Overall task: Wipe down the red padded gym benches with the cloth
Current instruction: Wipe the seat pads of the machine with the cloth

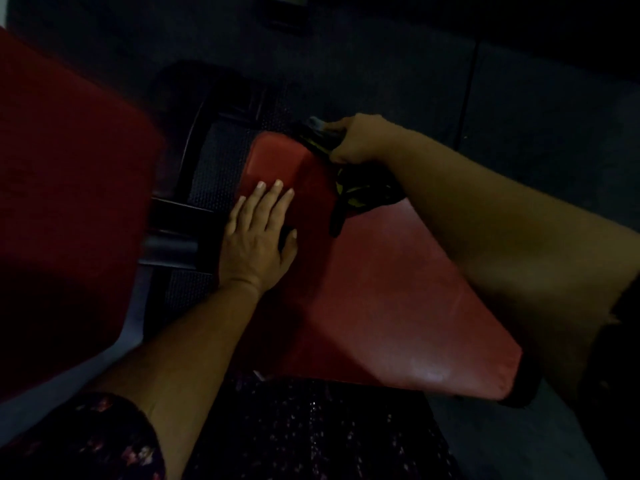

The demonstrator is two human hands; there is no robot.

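Cloth [356, 188]: dark, with yellow-green markings, bunched at the far narrow end of the bench and trailing down onto the pad in a loose tail. It sits right at the edge, which looks like the spot being rubbed.

Right hand [360, 140]: fingers curled tight around the upper bunch of the cloth, clamped on it at the bench's far corner. The fist grip probably lets the person bear down along the rim.

Red bench pad [398, 299]: the nearer bench, running from the person's lap away to that narrow end. Its wide part shows a faint sheen under the dim light, though I can't say whether that is damp or only shine.

Left hand [258, 237]: laid flat on the narrow section of the pad, fingers straight and slightly spread, thumb out to the side, holding nothing. I'd judge it is bracing the pad, or steadying the person's lean, while the other hand works.

Second red bench [69, 185]: off to the left, a broad dark pad, well apart from both hands and not being touched.

Black frame [194, 174]: between the two pads, dark bars over a perforated surface.

Floor [519, 98]: dark grey matting beyond; the room is very dim.
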